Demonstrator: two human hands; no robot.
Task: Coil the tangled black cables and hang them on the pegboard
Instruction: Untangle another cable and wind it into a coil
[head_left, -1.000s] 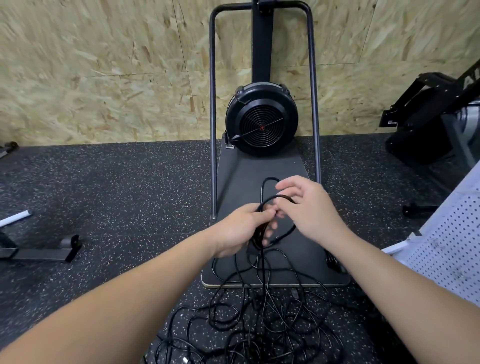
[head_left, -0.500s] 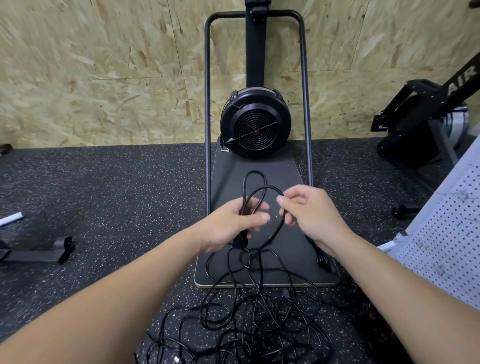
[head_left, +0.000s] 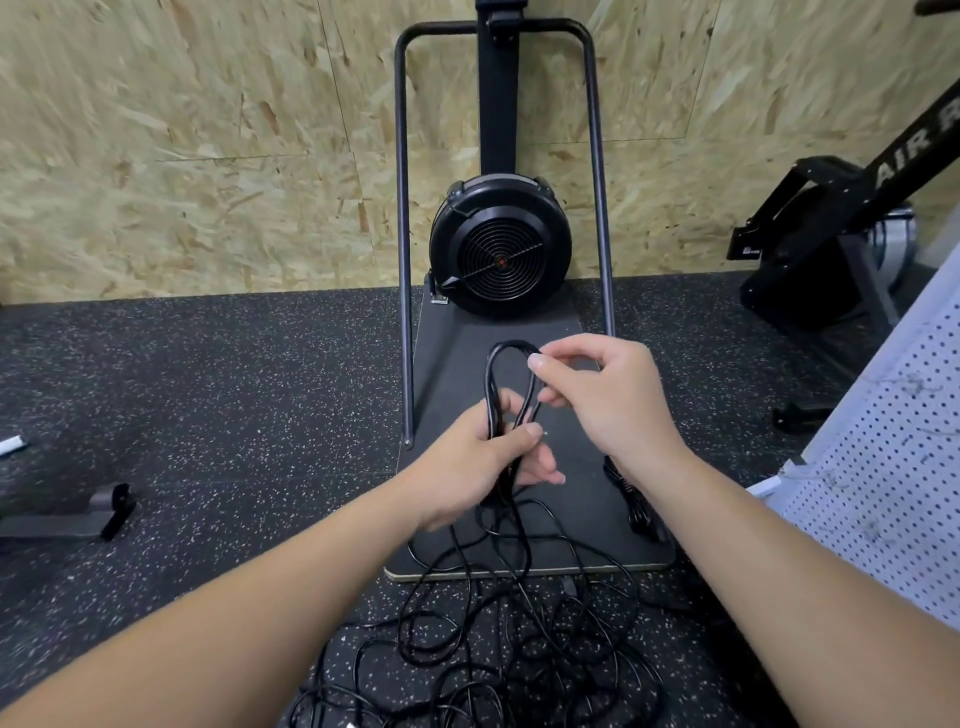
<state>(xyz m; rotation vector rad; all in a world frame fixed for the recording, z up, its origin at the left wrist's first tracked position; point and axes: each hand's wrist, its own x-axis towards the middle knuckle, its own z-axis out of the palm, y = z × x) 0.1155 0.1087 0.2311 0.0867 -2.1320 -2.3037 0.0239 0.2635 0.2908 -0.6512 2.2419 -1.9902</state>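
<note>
Black cables (head_left: 498, 639) lie in a loose tangle on the speckled rubber floor (head_left: 208, 415) at the bottom middle of the head view, their strands crossing one another and spilling up over the near edge of the dark platform (head_left: 457, 374) of a fan machine (head_left: 500, 248). From that heap several strands rise into the left hand (head_left: 470, 465), whose grip is curled round the gathered lower part of a cable loop (head_left: 511, 384) — thumb laid across the front, fingertips showing on the far side. The loop stands upright above that hand, narrow and tall. The right hand (head_left: 608, 402) meets the loop near its top right; its forefinger and thumb seem to pinch the strand there, though the strand is thin and partly hidden by the fingers, with the other fingers bent behind. A second bundle of black cord (head_left: 636, 506) lies on the platform just below the right wrist.

No bins or boxes show. The white pegboard (head_left: 893, 493) leans in at the right edge, near the right forearm, with bare floor between it and the platform. Two upright metal rails (head_left: 402, 260) flank the machine against a chipboard wall (head_left: 182, 156). Open floor runs wide to the left, as far as a dark metal foot (head_left: 78, 514) at the edge — another black machine (head_left: 831, 244) stands at the far right.
</note>
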